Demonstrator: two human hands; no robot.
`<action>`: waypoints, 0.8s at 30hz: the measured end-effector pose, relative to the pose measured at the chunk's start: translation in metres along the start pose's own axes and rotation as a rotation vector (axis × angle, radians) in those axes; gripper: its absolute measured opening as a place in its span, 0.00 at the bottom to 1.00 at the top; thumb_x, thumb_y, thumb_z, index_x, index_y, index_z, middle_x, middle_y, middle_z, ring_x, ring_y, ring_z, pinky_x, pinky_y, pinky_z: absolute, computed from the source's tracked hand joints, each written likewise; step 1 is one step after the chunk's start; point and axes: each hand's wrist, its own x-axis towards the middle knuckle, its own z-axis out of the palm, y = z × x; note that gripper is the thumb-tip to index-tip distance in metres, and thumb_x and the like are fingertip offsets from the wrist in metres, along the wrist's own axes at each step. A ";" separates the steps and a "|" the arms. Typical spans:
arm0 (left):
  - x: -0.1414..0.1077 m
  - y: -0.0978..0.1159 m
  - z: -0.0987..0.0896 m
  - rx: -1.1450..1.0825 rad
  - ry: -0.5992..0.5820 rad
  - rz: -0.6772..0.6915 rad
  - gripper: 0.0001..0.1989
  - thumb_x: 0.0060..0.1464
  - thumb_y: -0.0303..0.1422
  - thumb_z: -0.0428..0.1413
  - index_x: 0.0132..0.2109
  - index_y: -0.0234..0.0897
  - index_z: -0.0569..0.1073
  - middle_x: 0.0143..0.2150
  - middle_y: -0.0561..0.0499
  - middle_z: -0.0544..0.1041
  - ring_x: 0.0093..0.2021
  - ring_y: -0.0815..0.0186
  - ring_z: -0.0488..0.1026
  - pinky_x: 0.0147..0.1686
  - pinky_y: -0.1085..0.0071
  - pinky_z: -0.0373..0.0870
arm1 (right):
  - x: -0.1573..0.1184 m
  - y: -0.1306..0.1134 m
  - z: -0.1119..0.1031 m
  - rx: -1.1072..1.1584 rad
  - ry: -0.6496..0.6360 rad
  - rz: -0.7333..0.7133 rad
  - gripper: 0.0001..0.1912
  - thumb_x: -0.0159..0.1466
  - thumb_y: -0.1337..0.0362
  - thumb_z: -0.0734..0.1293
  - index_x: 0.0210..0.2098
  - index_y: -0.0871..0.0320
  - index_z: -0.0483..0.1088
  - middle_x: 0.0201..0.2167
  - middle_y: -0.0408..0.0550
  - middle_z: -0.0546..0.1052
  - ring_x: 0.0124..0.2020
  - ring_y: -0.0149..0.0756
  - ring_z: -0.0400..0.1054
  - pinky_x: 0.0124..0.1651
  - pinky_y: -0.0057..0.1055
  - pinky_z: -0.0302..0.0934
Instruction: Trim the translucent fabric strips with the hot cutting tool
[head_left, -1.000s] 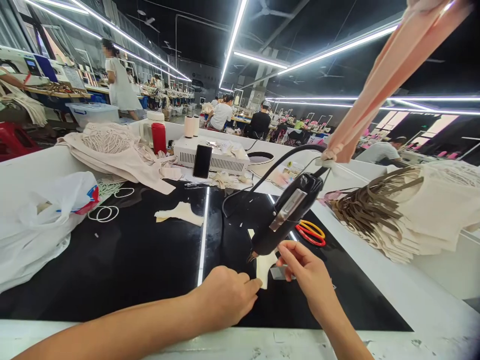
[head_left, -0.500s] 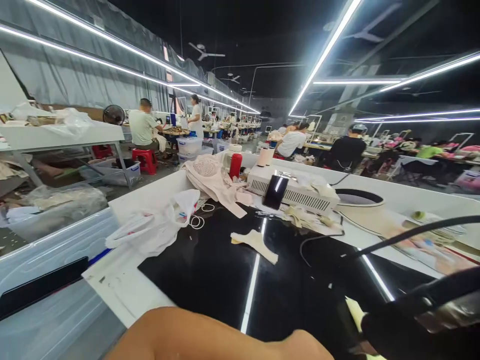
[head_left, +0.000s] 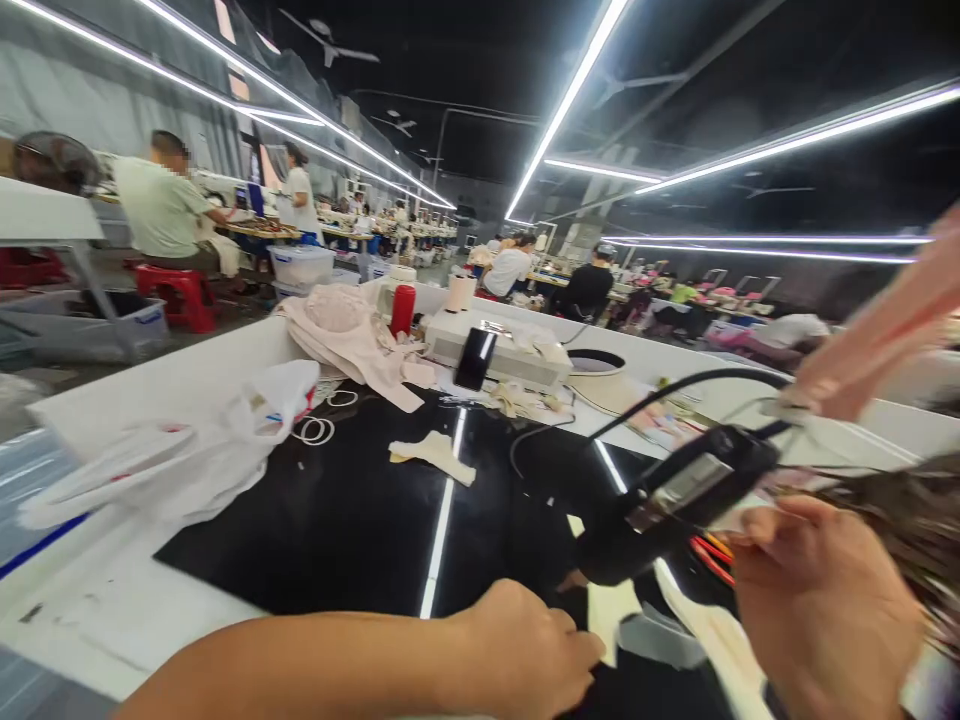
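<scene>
My left hand [head_left: 525, 650] reaches in low at the middle, fingers curled at the edge of a pale yellow fabric piece [head_left: 613, 612], which it appears to pinch. To the right, my right hand [head_left: 825, 590] is raised with fingers bent together; what is between them is hidden. Between the hands stands a black machine head [head_left: 675, 500] with a metal plate and a thick black cable. A long cream fabric strip [head_left: 712, 635] and a grey piece [head_left: 660, 640] lie below it. Farther up the black tabletop [head_left: 345, 530] rests a cream fabric cutout [head_left: 435, 456].
White plastic bags [head_left: 217, 450] lie at the left. Behind are beige garments [head_left: 337, 325], a red bottle [head_left: 403, 310], a phone [head_left: 475, 358] leaning on a white vented box [head_left: 517, 360], and a round cream container [head_left: 596, 372]. Orange-red wires [head_left: 712, 558] are beside my right hand. Co-workers sit beyond.
The view has swung to the right, so the table's contents sit farther left. My left hand's fingers and my right hand now show, along with more of the black machine head.
</scene>
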 end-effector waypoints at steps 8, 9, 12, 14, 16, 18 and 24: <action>-0.008 -0.007 -0.010 -0.283 0.030 -0.104 0.13 0.70 0.33 0.53 0.56 0.42 0.77 0.44 0.48 0.85 0.40 0.57 0.84 0.35 0.69 0.71 | -0.067 -0.039 0.012 0.063 0.086 0.194 0.19 0.66 0.44 0.70 0.32 0.53 0.71 0.17 0.36 0.63 0.21 0.30 0.58 0.25 0.25 0.56; -0.010 -0.008 -0.014 -0.390 0.035 -0.128 0.13 0.70 0.33 0.52 0.55 0.43 0.78 0.44 0.49 0.85 0.42 0.58 0.83 0.38 0.69 0.70 | -0.073 -0.042 0.010 0.088 0.074 0.217 0.19 0.67 0.44 0.70 0.32 0.54 0.71 0.17 0.37 0.63 0.21 0.30 0.58 0.24 0.25 0.56; -0.016 -0.007 -0.030 -0.754 -0.007 -0.266 0.16 0.71 0.39 0.49 0.49 0.41 0.81 0.37 0.52 0.84 0.36 0.64 0.79 0.36 0.72 0.67 | -0.090 -0.048 0.005 0.189 0.016 0.287 0.19 0.70 0.47 0.68 0.32 0.54 0.71 0.16 0.37 0.64 0.21 0.30 0.57 0.25 0.25 0.58; -0.021 -0.004 -0.040 -0.955 -0.016 -0.346 0.19 0.71 0.44 0.49 0.47 0.39 0.81 0.34 0.52 0.80 0.31 0.68 0.73 0.31 0.73 0.64 | -0.102 -0.050 0.007 0.248 -0.017 0.334 0.19 0.72 0.48 0.66 0.31 0.53 0.71 0.16 0.37 0.64 0.21 0.30 0.57 0.26 0.26 0.58; -0.023 -0.001 -0.047 -1.117 0.012 -0.390 0.19 0.67 0.47 0.53 0.48 0.38 0.80 0.35 0.53 0.78 0.30 0.69 0.68 0.29 0.74 0.61 | -0.114 -0.051 0.013 0.294 -0.008 0.399 0.19 0.72 0.48 0.66 0.30 0.54 0.70 0.16 0.37 0.63 0.21 0.29 0.56 0.27 0.26 0.56; -0.023 0.003 -0.052 -1.286 0.041 -0.417 0.20 0.61 0.48 0.58 0.50 0.38 0.78 0.37 0.53 0.77 0.31 0.69 0.68 0.29 0.74 0.60 | -0.126 -0.050 0.022 0.314 0.005 0.459 0.20 0.70 0.46 0.68 0.30 0.54 0.70 0.16 0.37 0.63 0.21 0.29 0.55 0.28 0.26 0.55; -0.029 0.002 -0.060 -1.534 0.109 -0.553 0.17 0.52 0.46 0.67 0.37 0.35 0.77 0.30 0.55 0.75 0.29 0.71 0.64 0.31 0.73 0.59 | -0.143 -0.035 0.025 0.163 -0.102 0.513 0.19 0.68 0.45 0.70 0.34 0.55 0.74 0.21 0.40 0.71 0.21 0.28 0.61 0.28 0.26 0.60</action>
